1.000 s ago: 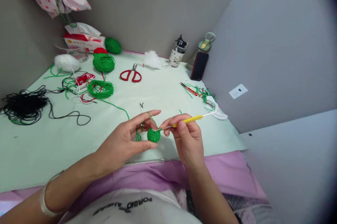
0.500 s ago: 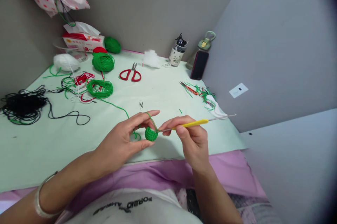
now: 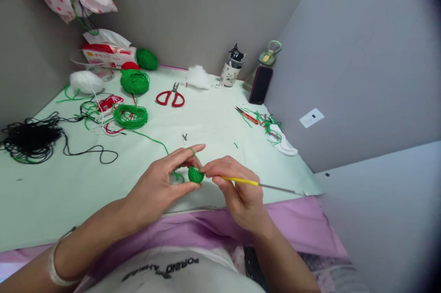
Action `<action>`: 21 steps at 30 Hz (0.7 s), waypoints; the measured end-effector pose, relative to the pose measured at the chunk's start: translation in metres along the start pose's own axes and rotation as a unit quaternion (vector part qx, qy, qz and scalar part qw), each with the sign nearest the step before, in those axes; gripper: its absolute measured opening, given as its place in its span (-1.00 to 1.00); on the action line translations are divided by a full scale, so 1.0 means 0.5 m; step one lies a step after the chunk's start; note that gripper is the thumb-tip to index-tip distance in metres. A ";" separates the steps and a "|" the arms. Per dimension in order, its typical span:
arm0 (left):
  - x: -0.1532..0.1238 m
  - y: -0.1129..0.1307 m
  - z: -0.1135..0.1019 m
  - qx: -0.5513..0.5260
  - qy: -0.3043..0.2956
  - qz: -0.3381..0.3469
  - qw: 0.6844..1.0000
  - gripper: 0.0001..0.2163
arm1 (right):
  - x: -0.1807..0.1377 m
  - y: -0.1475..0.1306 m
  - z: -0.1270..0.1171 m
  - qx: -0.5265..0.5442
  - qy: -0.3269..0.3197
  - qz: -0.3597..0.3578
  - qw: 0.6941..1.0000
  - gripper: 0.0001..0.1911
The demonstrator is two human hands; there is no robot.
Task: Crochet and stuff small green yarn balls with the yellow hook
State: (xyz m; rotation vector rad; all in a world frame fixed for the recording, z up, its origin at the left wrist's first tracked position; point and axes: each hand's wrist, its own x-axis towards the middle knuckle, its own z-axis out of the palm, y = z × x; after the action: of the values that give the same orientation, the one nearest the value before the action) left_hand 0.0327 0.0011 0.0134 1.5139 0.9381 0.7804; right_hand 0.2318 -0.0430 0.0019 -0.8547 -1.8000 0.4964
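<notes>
Between the thumb and fingers of my left hand (image 3: 155, 185) is a small round green crochet piece (image 3: 196, 175). Green yarn (image 3: 195, 155) runs over my raised left index finger down to it, and the strand trails back to a wound green yarn bundle (image 3: 131, 116). My right hand (image 3: 239, 187) is closed around a yellow-handled crochet hook (image 3: 243, 181), whose long metal shaft points right. The fingertips of my right hand meet the right edge of the crochet piece and hide the working tip of the hook.
Red-handled scissors (image 3: 171, 98), green yarn balls (image 3: 135, 81), white yarn (image 3: 86, 82) and a black yarn heap (image 3: 32, 139) lie on the table. Orange snips (image 3: 248, 116) rest by green scraps at right. A phone (image 3: 261, 85) leans against a bottle (image 3: 267, 58) near the wall.
My right hand has shifted left, its fingertips now against the crochet piece. The hook's rear end has swung down. My left hand and the piece have moved only slightly left.
</notes>
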 end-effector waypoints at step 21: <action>-0.020 0.004 0.022 -0.431 -0.075 -0.122 0.891 -0.50 | -0.022 0.015 0.029 -0.098 0.099 -0.123 0.983 -0.52</action>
State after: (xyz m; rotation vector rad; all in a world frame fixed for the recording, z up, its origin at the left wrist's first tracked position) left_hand 0.0381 -0.0127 0.0141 0.6455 0.5228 0.7386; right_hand 0.2230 -0.0454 -0.0158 -0.7703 -1.7579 0.0726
